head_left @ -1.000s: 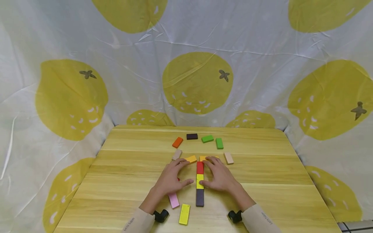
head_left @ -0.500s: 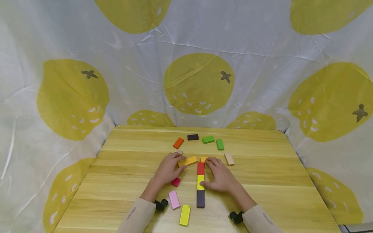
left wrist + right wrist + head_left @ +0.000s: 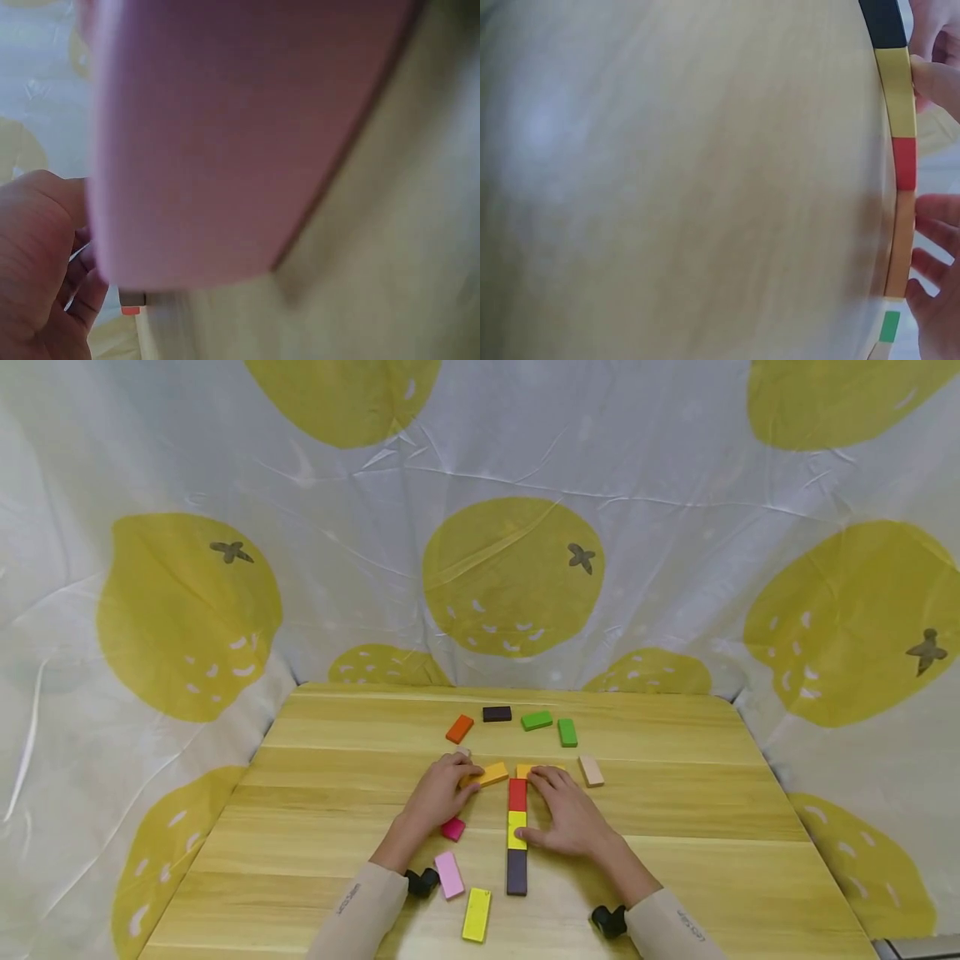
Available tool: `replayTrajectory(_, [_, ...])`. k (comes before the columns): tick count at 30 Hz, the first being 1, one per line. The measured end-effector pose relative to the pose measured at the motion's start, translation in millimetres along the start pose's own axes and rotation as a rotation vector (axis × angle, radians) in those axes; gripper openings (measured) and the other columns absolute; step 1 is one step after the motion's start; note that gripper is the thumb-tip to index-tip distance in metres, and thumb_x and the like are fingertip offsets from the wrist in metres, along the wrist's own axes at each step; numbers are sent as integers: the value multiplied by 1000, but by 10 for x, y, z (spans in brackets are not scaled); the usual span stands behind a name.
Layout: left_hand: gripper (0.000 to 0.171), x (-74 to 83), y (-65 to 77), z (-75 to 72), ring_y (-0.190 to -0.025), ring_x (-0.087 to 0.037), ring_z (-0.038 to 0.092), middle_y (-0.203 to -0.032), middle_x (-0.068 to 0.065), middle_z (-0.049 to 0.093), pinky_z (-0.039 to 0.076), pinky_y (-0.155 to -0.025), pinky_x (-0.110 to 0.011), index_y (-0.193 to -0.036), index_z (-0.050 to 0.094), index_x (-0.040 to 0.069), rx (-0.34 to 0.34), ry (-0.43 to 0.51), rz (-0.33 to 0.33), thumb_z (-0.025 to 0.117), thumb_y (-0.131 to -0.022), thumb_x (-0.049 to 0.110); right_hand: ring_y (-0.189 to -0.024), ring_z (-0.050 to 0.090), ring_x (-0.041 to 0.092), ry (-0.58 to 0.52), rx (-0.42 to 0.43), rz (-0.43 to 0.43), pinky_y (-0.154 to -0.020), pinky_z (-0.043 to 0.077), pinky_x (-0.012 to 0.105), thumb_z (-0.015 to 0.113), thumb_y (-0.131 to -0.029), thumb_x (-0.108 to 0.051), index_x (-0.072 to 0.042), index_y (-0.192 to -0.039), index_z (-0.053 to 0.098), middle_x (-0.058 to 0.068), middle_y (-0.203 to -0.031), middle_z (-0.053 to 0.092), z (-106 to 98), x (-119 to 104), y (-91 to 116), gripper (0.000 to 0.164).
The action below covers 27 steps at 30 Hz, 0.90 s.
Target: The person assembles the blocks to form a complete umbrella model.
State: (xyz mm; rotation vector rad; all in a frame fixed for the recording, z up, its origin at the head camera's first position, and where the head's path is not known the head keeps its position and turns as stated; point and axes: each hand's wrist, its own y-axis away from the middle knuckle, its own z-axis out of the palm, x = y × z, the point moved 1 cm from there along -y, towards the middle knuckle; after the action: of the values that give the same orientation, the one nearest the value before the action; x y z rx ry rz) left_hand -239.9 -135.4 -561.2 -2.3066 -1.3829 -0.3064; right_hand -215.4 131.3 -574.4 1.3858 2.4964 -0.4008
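Your desk [image 3: 675, 777] shows smooth, faintly glossy wood grain; creased, shiny cloth [image 3: 667, 460] faces you at twelve o'clock; your red block [image 3: 517, 794] looks smooth.

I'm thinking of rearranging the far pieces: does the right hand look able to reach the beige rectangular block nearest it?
Probably yes. The right hand is close by, and no other block shows between it and the beige rectangular block, which lies flat on the wood-grain tabletop.

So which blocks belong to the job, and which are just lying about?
Blocks apparently in use: left amber, pinched by the left hand; right amber and central yellow, touched by the right hand; red; near black.

Apparently lying about: orange; far black; left green; right green; left beige; right beige; magenta; pink; near yellow.
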Motion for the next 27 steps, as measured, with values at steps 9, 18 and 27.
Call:
replayTrajectory(9, [21,-57,-81,-8,-113,-25,65,-117,-5,69,54,-103,-42,-117,79,14,-21,-4,28,73,-97,20,-146,41,31,-10,-2,3,-117,40,52,68,-82,-73,-9,-152,49,8,-157,46,-15,-6,-6,97])
replayTrajectory(18, [22,-47,-144,-34,-112,-22,64,-119,-4,70,54,-103,-41,-119,79,15,-70,3,39,71,-98,19,-146,41,30,-3,-5,0,-117,41,51,66,-82,-75,-10,-153,49,6,-157,45,6,1,-19,98])
replayTrajectory(27, [21,-16,-244,-28,-108,-22,66,-115,-3,71,55,-100,-40,-118,79,15,-76,-8,81,71,-98,18,-146,41,31,-11,-16,7,-117,40,52,68,-82,-72,-10,-152,50,7,-157,45,-29,-6,-18,96])
